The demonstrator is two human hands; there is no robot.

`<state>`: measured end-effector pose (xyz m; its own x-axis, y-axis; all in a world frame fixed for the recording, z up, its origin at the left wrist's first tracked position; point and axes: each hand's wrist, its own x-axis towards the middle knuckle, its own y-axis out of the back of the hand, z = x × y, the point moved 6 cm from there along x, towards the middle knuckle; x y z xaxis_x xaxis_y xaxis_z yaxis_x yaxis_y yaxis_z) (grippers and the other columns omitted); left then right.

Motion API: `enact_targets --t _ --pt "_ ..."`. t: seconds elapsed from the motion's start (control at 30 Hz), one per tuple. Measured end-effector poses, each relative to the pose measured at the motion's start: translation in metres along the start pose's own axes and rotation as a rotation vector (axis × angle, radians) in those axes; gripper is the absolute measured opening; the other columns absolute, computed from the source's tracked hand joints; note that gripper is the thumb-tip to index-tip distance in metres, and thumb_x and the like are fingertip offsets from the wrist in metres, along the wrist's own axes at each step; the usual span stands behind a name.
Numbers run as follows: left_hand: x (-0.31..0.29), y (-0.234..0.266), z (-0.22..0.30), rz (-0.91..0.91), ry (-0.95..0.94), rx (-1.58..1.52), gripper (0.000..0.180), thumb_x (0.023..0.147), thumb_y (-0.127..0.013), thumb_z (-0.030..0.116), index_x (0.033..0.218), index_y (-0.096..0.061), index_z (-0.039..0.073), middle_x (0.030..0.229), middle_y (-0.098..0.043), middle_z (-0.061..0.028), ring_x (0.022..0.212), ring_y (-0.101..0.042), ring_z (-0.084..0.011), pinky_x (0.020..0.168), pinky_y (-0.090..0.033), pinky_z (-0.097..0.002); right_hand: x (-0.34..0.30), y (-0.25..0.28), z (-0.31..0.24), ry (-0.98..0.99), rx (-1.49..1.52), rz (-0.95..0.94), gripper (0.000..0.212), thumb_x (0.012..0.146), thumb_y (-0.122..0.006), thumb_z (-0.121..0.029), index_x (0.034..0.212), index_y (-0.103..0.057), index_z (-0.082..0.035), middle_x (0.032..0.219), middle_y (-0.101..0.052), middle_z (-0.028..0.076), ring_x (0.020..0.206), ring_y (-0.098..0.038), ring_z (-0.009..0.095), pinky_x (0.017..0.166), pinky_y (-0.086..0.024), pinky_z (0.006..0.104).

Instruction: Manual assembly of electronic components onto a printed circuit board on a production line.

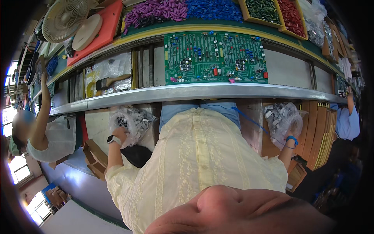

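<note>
My left hand (pixel 120 135), with a watch at the wrist, reaches into a clear plastic bag (pixel 147 125) of small grey and dark components, left of my lap. On my other side, my right hand (pixel 291 139), wearing a blue wrist strap (pixel 292 141), is at the mouth of a second clear bag (pixel 283 121) of grey-white components. The fingers of both hands are mostly hidden by plastic and parts. Ahead of me, two joined green circuit boards (pixel 216 58), carrying several mounted components, lie on the line behind a metal rail (pixel 202 91).
Purple (pixel 156 15), blue (pixel 214 10), green (pixel 263 12) and red parts (pixel 290 17) lie along the far shelf. A brush (pixel 113 81) lies left of the boards. A fan (pixel 65 18) stands far left. Co-workers (pixel 52 136) sit on both sides; cardboard dividers (pixel 317 134) stand right.
</note>
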<state>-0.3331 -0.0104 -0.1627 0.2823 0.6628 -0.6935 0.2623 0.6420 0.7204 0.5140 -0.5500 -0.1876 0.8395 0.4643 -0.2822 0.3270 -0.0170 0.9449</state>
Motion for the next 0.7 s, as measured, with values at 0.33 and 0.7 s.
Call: enact_targets --t 0.33,0.7 --pt "-0.072 0.209 0.113 0.49 -0.394 -0.659 0.023 0.077 -0.064 0.015 0.096 -0.06 0.001 0.079 -0.065 -0.013 0.069 -0.062 -0.0217 0.068 -0.049 -0.0295 0.021 -0.006 -0.02 0.027 0.097 0.06 0.025 0.079 -0.054 -0.015 0.095 -0.062 0.002 0.08 -0.064 0.013 0.068 -0.059 0.029 0.061 -0.045 0.0354" --pt "0.016 0.261 0.255 0.445 -0.721 -0.69 0.02 0.074 -0.066 0.007 0.093 -0.062 0.001 0.077 -0.059 -0.011 0.069 -0.06 -0.0203 0.065 -0.048 -0.0275 0.007 -0.004 -0.022 -0.026 0.222 0.153 0.027 0.078 -0.054 -0.016 0.096 -0.061 0.003 0.079 -0.063 0.013 0.068 -0.058 0.031 0.061 -0.045 0.0361"
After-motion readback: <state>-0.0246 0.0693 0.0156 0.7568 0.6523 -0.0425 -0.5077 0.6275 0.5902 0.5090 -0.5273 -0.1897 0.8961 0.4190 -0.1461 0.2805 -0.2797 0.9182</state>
